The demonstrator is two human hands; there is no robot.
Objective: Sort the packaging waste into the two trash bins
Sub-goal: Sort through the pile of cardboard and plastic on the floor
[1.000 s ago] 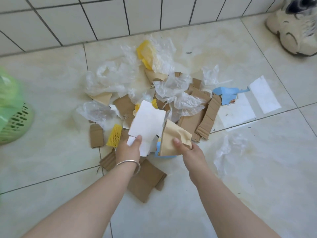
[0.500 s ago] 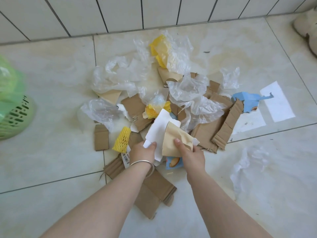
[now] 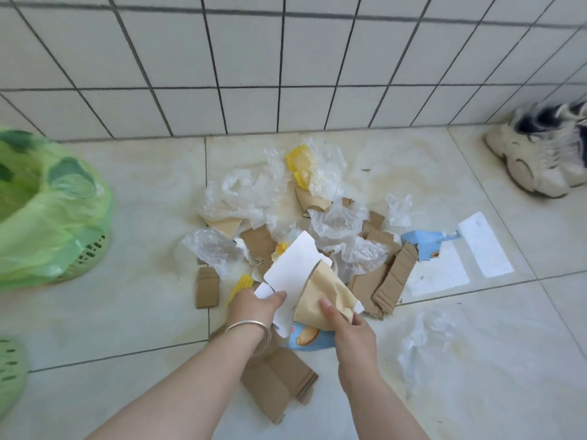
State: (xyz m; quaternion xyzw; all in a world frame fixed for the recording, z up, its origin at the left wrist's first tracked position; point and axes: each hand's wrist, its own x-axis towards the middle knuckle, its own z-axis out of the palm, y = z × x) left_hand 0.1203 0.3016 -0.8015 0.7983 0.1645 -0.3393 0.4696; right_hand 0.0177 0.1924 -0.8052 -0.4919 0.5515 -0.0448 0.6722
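Observation:
A heap of packaging waste lies on the tiled floor: brown cardboard pieces (image 3: 392, 279), clear plastic film (image 3: 241, 195), yellow foam netting (image 3: 241, 285) and a blue printed carton scrap (image 3: 425, 244). My left hand (image 3: 254, 308), with a silver bangle on its wrist, grips a white card sheet (image 3: 293, 266) above the heap. My right hand (image 3: 351, 333) holds a crumpled tan paper piece (image 3: 322, 292) right beside the white sheet. A green bin lined with a green bag (image 3: 47, 214) stands at the left. The edge of a second green bin (image 3: 11, 368) shows at the lower left.
A white tiled wall (image 3: 286, 65) runs behind the heap. A pair of pale sneakers (image 3: 540, 154) sits at the far right by the wall. White paper strips (image 3: 484, 244) lie right of the heap, and loose clear film (image 3: 425, 336) lies on the floor near my right arm.
Both hands keep their pieces, drawn close together. The camera has tilted up, so the wall, the sneakers and more of the green bin now show.

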